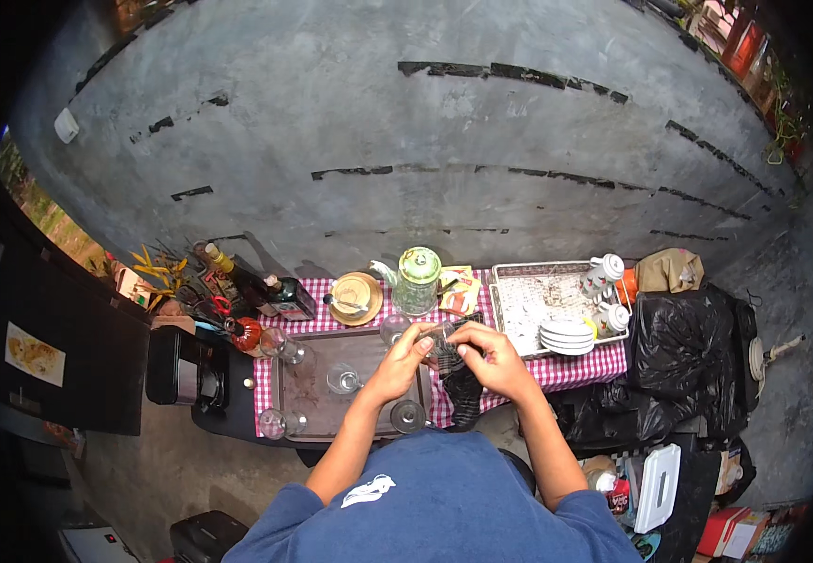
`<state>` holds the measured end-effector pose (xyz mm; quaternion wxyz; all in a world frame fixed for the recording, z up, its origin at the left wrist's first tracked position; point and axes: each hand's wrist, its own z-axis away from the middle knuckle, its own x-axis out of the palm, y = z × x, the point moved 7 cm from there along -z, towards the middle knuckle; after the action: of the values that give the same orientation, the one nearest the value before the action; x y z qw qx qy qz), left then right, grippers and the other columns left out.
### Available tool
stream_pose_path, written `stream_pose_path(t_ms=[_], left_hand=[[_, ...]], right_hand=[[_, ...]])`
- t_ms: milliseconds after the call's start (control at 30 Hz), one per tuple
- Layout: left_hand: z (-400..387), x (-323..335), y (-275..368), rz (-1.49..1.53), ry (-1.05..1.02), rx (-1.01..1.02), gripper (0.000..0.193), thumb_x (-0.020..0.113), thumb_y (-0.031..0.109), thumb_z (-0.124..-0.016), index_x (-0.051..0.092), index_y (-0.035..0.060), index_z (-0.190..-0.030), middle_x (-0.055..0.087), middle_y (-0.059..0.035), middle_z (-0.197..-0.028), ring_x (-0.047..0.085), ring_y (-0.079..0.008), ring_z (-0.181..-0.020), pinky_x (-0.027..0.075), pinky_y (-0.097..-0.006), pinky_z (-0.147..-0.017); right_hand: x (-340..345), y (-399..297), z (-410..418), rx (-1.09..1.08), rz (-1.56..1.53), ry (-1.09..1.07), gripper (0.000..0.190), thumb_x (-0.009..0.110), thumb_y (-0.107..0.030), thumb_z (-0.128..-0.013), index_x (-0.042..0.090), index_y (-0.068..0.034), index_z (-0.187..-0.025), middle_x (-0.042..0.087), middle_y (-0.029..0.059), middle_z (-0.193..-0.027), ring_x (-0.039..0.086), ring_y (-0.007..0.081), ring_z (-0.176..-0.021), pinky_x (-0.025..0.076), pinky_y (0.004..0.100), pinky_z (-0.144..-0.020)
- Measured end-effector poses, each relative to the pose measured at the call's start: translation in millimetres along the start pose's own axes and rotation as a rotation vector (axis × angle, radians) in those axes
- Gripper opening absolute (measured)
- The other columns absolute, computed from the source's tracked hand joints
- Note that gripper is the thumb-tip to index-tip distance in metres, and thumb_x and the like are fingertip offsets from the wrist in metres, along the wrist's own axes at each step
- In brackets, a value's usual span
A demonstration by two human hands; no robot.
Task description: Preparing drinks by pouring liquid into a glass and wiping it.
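Note:
Between my hands is a clear drinking glass (439, 336); my left hand (406, 355) is closed around its side. My right hand (491, 355) is at the glass's other side, fingers bent, with a dark checked cloth (464, 394) hanging below it; how firmly it grips the cloth is hard to see. Beneath my left arm lies a brown tray (385, 345) bearing several stemmed glasses, among them an upturned one (343, 378) near its middle and one (408, 416) at its front right corner. Another glass (393, 328) stands at the tray's back edge.
Behind the tray are a green glass teapot (417, 281), a wooden plate (355, 299) with a spoon and a yellow packet (460, 290). A white wicker tray (519, 310) at right holds stacked saucers (567, 336) and lidded mugs (612, 319). Bottles (248, 281) and a black appliance (184, 369) stand left.

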<state>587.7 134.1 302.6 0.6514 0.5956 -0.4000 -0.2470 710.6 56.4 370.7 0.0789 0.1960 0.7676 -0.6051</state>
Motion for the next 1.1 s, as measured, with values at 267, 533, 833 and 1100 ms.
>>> stream_pose_path(t_ms=[267,533,833,1100], left_hand=[[17,-15,7,-0.05,0.016,-0.026,0.038,0.046,0.03,-0.103,0.05,0.0011,-0.128,0.058,-0.0065,-0.113,0.058,-0.0134,-0.091,0.052,-0.0295,-0.079],[35,-30,22,-0.203,0.138,-0.032,0.038,0.051,0.029,-0.101,0.051,0.0005,-0.126,0.059,-0.0065,-0.111,0.058,-0.0121,-0.09,0.052,-0.0288,-0.078],[39,-39,24,-0.006,0.222,0.064,0.037,0.053,0.032,-0.101,0.056,0.0003,-0.12,0.062,-0.0051,-0.105,0.058,-0.0108,-0.089,0.052,-0.0277,-0.072],[31,-44,17,-0.22,0.35,0.111,0.037,0.056,0.032,-0.099,0.06,-0.001,-0.115,0.065,-0.0043,-0.096,0.059,-0.0096,-0.076,0.048,-0.0232,-0.063]], right_hand=[[6,-8,-6,-0.011,0.09,0.057,0.015,0.068,-0.001,-0.083,0.063,0.001,-0.097,0.062,0.01,-0.089,0.064,0.0198,-0.083,0.05,0.0314,-0.075],[29,-10,-21,-0.063,-0.006,0.096,0.014,0.074,-0.003,-0.079,0.064,0.002,-0.088,0.063,0.0062,-0.083,0.059,0.0112,-0.073,0.047,0.0252,-0.065],[46,-16,-20,-0.108,-0.094,-0.12,0.019,0.06,-0.003,-0.089,0.067,0.003,-0.105,0.067,0.0113,-0.105,0.062,0.0187,-0.101,0.047,0.0316,-0.091],[60,7,-15,0.247,-0.559,-0.016,0.055,0.066,-0.002,-0.087,0.045,0.0,-0.138,0.063,0.0091,-0.119,0.057,0.0148,-0.113,0.043,0.0302,-0.098]])
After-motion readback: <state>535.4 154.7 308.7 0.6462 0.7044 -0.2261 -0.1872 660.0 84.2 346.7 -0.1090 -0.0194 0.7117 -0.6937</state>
